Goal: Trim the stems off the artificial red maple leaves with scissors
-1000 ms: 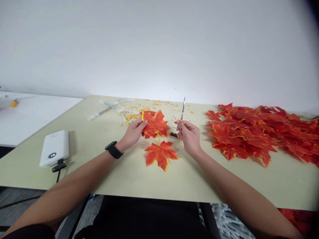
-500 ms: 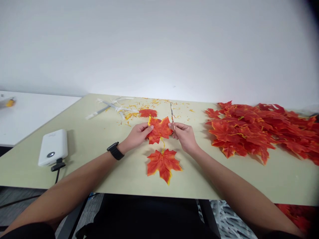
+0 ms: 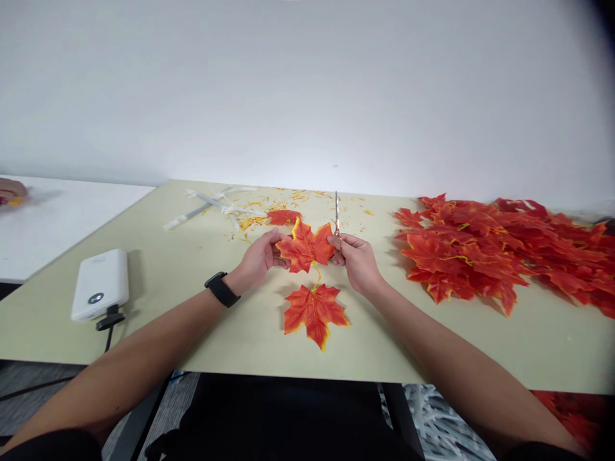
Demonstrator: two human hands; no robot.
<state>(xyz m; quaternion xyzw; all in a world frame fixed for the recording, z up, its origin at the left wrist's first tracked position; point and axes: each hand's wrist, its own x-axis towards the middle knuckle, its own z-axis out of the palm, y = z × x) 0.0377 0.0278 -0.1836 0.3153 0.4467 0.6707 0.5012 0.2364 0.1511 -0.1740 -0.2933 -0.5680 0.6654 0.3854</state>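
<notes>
A red-orange artificial maple leaf (image 3: 307,248) is held above the table between my two hands. My left hand (image 3: 259,259) has its fingers curled at the leaf's left edge, partly hidden behind it. My right hand (image 3: 356,261) pinches the leaf's right edge between thumb and finger, and also holds small scissors (image 3: 337,214) with the blades pointing away from me. A thin yellow stem joins the held leaf to a second maple leaf (image 3: 314,314), nearer me. Behind my hands, another red leaf (image 3: 283,218) lies partly covered.
A large heap of maple leaves (image 3: 471,250) covers the table's right side. Yellow trimmings (image 3: 252,223) and clear plastic strips (image 3: 211,206) lie at the back. A white power bank (image 3: 102,282) with a cable stands left. Part of a person's hand (image 3: 12,189) shows at far left.
My left thumb has come off the leaf's front face. The held leaf has shifted slightly and tilted, and the scissors have swung more upright. A person's hand has appeared at far left.
</notes>
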